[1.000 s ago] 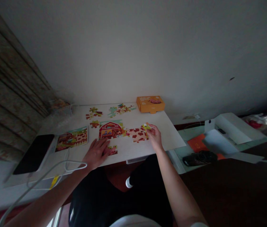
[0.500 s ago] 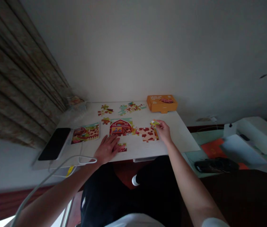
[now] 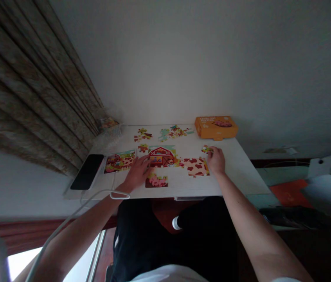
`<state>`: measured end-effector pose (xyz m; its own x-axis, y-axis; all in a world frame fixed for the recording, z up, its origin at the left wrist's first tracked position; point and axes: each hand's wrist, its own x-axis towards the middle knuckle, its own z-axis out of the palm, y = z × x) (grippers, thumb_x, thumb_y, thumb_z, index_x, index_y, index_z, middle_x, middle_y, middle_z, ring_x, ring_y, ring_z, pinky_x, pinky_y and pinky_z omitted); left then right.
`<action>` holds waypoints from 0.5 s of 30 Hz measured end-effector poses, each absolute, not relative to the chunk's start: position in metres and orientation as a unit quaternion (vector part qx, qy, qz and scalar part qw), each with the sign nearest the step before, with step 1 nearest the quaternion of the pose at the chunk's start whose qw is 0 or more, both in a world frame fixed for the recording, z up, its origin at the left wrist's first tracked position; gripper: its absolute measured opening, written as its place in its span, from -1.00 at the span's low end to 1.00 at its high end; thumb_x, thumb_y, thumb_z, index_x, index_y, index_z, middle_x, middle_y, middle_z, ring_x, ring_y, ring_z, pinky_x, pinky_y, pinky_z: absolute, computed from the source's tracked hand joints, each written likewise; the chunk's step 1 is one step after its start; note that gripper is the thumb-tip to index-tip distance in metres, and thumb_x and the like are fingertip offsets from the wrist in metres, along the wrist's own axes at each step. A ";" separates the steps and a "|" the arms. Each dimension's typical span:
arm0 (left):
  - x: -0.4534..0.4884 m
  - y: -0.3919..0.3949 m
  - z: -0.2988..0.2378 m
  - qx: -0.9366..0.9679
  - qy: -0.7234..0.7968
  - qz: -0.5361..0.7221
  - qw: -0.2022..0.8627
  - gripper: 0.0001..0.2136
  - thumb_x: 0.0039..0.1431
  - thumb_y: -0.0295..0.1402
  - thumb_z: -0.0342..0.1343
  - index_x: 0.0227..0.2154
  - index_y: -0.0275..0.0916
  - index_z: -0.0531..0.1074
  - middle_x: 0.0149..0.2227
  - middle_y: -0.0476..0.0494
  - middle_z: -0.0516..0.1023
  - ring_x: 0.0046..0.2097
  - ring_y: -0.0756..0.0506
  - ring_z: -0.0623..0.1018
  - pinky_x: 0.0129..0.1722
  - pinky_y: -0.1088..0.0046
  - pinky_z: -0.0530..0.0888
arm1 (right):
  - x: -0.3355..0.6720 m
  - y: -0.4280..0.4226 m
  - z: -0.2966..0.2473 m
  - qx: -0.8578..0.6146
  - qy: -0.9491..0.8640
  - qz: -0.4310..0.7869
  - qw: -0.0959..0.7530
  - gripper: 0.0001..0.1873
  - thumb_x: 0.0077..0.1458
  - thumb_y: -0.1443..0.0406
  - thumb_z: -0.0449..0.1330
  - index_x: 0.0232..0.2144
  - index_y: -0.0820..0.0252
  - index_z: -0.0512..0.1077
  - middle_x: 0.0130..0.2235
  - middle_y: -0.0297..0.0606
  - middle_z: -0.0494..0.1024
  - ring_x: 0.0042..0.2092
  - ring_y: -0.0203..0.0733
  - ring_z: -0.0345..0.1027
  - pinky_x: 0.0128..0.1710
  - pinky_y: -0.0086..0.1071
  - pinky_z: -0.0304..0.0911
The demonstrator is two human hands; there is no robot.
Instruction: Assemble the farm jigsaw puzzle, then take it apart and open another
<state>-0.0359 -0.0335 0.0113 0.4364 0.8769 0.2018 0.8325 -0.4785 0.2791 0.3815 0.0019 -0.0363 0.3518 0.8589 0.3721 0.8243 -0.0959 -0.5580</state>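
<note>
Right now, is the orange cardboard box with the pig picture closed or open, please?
Closed: the orange cardboard box lies flat with its lid down, pig picture on top, on the white desk.

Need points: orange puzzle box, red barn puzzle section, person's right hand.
orange puzzle box (image 3: 216,128): head view, top face of the box
red barn puzzle section (image 3: 162,156): head view, front of the barn
right hand (image 3: 216,160): head view, back of the hand

From the right hand (image 3: 216,160), there is free room at 3 o'clock until the edge of the desk (image 3: 249,174). At 12 o'clock the orange box (image 3: 216,127) stands in the way. At 9 o'clock lies the puzzle (image 3: 165,156), with the left hand (image 3: 137,173) beside it, and the phone (image 3: 87,171) lies further on.
</note>
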 end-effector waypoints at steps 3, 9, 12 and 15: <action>-0.048 0.008 0.017 0.820 0.548 0.160 0.042 -0.59 0.37 -0.37 -0.03 0.24 -0.17 0.39 0.34 -0.25 0.38 0.37 -0.25 0.34 0.42 0.01 0.18 | 0.380 0.002 -0.035 -0.746 -0.567 0.017 0.349 -0.65 0.21 0.27 0.00 -0.06 0.16 0.50 -0.08 0.00 0.50 -0.04 0.06 0.36 0.01 -0.12 0.28; -0.057 0.069 0.024 0.806 0.578 0.101 0.080 -0.51 0.26 -0.37 0.13 0.25 -0.30 0.36 0.32 -0.38 0.39 0.34 -0.31 0.38 0.34 0.10 0.30 | 0.378 0.002 -0.033 -0.754 -0.562 0.012 0.341 -0.66 0.23 0.26 -0.01 -0.09 0.17 0.50 -0.08 0.00 0.50 -0.07 0.03 0.35 -0.01 -0.15 0.28; -0.057 0.081 0.025 0.796 0.587 0.088 0.118 -0.50 0.23 -0.36 0.19 0.23 -0.30 0.38 0.26 -0.37 0.47 0.27 -0.27 0.48 0.29 0.17 0.37 | 0.378 0.002 -0.032 -0.756 -0.564 0.014 0.333 -0.66 0.25 0.24 0.00 -0.09 0.20 0.50 -0.07 0.02 0.49 -0.07 0.04 0.35 0.00 -0.14 0.28; -0.055 0.090 0.026 0.778 0.602 0.090 0.154 -0.46 0.15 -0.39 0.24 0.22 -0.24 0.39 0.23 -0.31 0.51 0.23 -0.24 0.51 0.24 0.19 0.42 | 0.378 0.002 -0.031 -0.756 -0.563 0.016 0.332 -0.66 0.25 0.22 0.02 -0.09 0.22 0.50 -0.07 0.03 0.49 -0.08 0.04 0.36 0.00 -0.13 0.28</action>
